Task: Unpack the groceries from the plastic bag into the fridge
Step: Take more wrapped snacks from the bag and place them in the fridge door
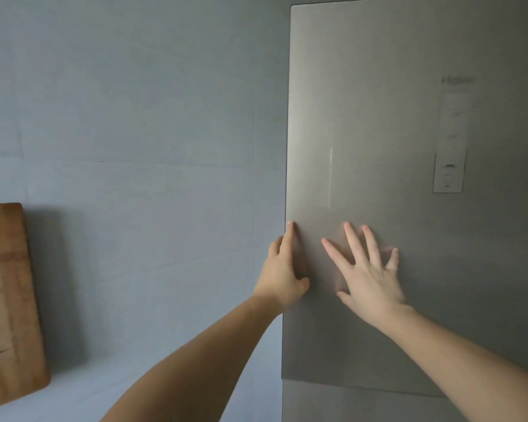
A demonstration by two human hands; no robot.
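The fridge's steel upper door [378, 117] fills the right half of the view and looks closed against the cabinet. My left hand [282, 269] is at the door's left edge, with its fingers hooked around that edge and one finger pointing up along it. My right hand [366, 269] lies flat on the door face with its fingers spread. The plastic bag and the groceries are out of view.
A control panel [450, 166] sits on the door at the right. The lower door [363, 403] begins below a seam. A wooden cutting board [9, 296] leans against the grey-blue wall [134, 117] at the left.
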